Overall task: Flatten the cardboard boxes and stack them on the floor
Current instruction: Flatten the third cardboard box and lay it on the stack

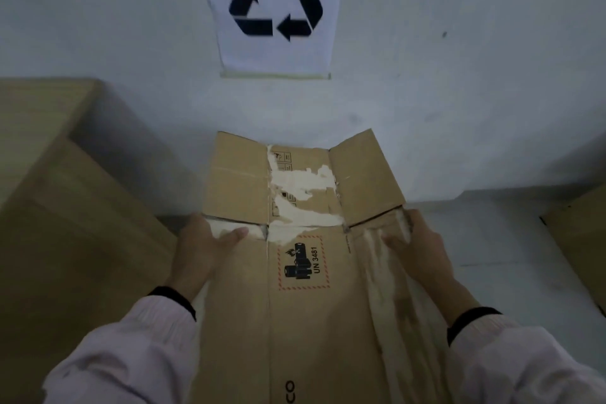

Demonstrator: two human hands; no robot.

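Observation:
A flattened brown cardboard box [305,321] lies lengthwise in front of me, with a red-bordered UN 3481 battery label and torn white patches where tape came off. Its far flaps [236,187] bend up toward the wall. My left hand [203,252] grips the box's left edge, thumb on top near the flap crease. My right hand [416,246] holds the right edge, fingers pressed on the torn strip. Both sleeves are pale pink with dark cuffs.
A light wooden cabinet or large box [59,193] stands close on the left. Another piece of cardboard [580,239] lies on the floor at the right edge. A white wall with a recycling sign [275,6] is straight ahead. Grey floor [492,239] shows to the right.

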